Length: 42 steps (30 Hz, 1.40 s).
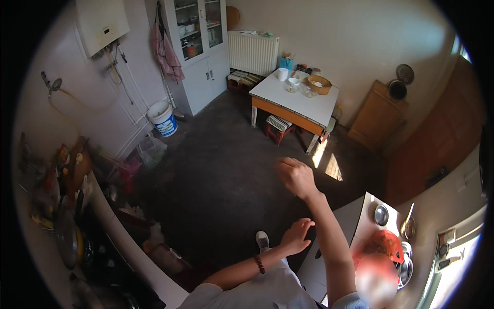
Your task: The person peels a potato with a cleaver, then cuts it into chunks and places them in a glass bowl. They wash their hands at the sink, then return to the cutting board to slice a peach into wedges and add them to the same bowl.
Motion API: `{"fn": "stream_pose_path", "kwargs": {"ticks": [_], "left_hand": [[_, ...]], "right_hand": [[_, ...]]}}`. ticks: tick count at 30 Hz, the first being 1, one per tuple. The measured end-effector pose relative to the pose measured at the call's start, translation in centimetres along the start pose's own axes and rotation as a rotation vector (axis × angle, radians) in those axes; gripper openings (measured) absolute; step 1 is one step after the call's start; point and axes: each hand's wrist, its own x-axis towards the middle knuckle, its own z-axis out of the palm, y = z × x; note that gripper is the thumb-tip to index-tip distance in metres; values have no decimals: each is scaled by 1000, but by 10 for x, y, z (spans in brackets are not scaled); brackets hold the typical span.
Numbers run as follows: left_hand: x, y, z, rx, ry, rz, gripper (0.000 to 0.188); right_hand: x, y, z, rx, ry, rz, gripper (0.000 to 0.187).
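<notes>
My right hand (296, 177) is raised over the dark floor (216, 175), back of the hand up, fingers loosely curled, with nothing visible in it. My left hand (298, 234) is lower and closer to my body, fingers stretched out and empty, with a dark bead bracelet (260, 264) on its wrist. Just left of that hand, a white shoe (262, 239) stands on the floor. The two hands are apart and touch nothing.
A white-topped table (309, 105) with bowls and a basket (319, 84) stands at the back, a stool (278, 126) under it. A white and blue bucket (163, 118) sits by the left wall. A cluttered counter (67, 206) runs along the left. Steel bowls (381, 215) lie on the right counter.
</notes>
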Motion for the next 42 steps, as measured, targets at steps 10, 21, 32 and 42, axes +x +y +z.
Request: {"fn": "stream_pose_path", "kwargs": {"ticks": [10, 21, 32, 42], "left_hand": [[101, -176, -18, -251, 693, -178, 74], [-88, -309, -406, -428, 1422, -696, 35], [-240, -381, -589, -449, 1828, -880, 38], [-221, -488, -800, -632, 1938, -771, 40]], "right_hand": [[237, -68, 168, 447, 8, -241, 13], [361, -80, 430, 975, -464, -203, 24], [441, -5, 641, 730, -1003, 513, 26], [721, -215, 824, 726, -851, -139, 18]]}}
